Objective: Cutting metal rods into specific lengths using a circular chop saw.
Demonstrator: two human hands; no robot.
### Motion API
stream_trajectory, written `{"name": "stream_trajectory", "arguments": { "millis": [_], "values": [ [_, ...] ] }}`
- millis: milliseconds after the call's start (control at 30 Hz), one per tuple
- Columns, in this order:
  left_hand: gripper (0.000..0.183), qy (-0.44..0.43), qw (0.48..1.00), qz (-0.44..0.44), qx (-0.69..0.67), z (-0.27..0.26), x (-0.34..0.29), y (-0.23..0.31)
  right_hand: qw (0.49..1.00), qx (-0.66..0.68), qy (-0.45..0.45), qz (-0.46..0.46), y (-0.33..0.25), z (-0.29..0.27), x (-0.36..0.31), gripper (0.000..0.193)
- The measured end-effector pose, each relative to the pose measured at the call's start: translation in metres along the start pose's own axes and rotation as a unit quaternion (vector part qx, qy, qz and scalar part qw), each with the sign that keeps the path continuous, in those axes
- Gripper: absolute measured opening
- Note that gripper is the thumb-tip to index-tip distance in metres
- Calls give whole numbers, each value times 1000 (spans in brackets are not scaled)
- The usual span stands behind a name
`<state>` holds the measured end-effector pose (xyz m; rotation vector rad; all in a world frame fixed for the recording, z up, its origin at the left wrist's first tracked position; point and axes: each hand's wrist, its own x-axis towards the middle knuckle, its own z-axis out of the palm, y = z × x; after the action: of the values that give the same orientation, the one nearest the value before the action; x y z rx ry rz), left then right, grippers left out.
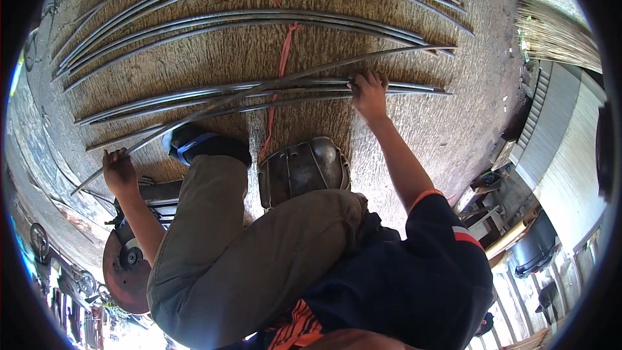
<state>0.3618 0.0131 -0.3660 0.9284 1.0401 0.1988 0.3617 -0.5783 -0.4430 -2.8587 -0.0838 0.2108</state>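
Note:
A long thin metal rod (337,64) lies slanted across the nearest group of rods (194,98), rising from lower left to upper right. Near its lower left end, the fingers of my left hand (120,174) are closed round it. My right hand (370,96) is closed over the nearest group, toward its right part. Its fingertips are partly hidden, so which of those rods it grips is unclear. Two more groups of rods (246,19) lie farther off on the rough concrete floor (402,136). A pink-red string (285,52) runs under the rods, away from me.
Between my legs stands a dark rounded metal casing (301,172). A cutting machine with a reddish-brown disc (123,269) is close to my left forearm. My shod foot (210,146) is beside the rods. Right: a straw-like bundle (560,35), pale panels (570,129), a black container (534,243).

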Motion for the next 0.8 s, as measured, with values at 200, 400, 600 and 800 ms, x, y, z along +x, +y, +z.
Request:
{"name": "stream_trajectory", "arguments": {
  "millis": [200, 400, 600, 800],
  "values": [
    [20, -1, 1000, 12, -6, -14, 2, 8, 999, 4, 20, 26, -17, 2, 11, 15],
    [21, 78, 996, 37, 8, -21, 0, -19, 581, 715, -55, 385, -136, -10, 38, 24],
    [13, 29, 997, 48, -62, 17, 2, -27, 354, 895, -203, 178, -129, 30, 34, 29],
    [31, -25, 993, 37, -112, 1, 20, -26, 521, 759, -214, 326, -183, -4, 16, 40]
  ]
}}
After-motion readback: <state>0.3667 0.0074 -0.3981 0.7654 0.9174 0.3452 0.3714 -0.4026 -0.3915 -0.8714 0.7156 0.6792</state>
